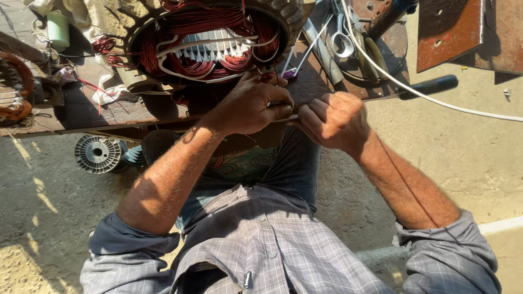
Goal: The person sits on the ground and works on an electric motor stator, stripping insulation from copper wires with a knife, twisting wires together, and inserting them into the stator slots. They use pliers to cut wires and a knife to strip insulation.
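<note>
Both hands closed: left hand (251, 106) and right hand (333, 121) pinch a thin strip (292, 117) between them, just near of the stator (210, 41), coils (185, 62) mostly seated, loose leads untied.

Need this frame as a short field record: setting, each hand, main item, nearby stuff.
setting: outdoor bench in sun, concrete floor
left hand: closed on a thin rod, at the motor's lower edge
right hand: fisted on the same rod
motor: round housing, open face, red copper windings, white sleeves
nearby: scissors, white cable, grey spool on the floor
</note>
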